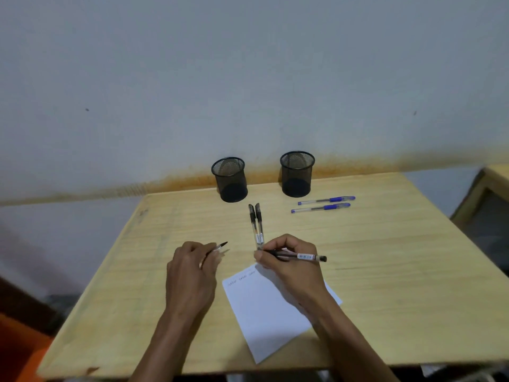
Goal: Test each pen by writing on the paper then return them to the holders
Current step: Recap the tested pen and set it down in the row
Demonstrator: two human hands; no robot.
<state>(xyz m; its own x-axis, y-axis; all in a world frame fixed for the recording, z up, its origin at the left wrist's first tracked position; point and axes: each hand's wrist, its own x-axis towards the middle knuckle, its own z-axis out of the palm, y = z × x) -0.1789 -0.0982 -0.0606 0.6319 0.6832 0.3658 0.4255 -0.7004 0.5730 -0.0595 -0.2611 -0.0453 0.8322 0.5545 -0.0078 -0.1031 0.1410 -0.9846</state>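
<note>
My right hand (289,260) grips a black pen (303,256) lying sideways, its tip end near the top edge of the white paper (264,312). My left hand (192,266) pinches a small black pen cap (220,247) left of the paper. A few faint scribbles run along the paper's top. Two black pens (256,224) lie side by side just beyond my hands. Two blue pens (325,204) rest near the right holder. Both black mesh holders, left (230,179) and right (297,173), stand empty by the wall.
The wooden table (385,257) stands against a pale wall. Another wooden piece of furniture (487,188) sits at the far right. An orange object (16,348) shows at the lower left below the table edge.
</note>
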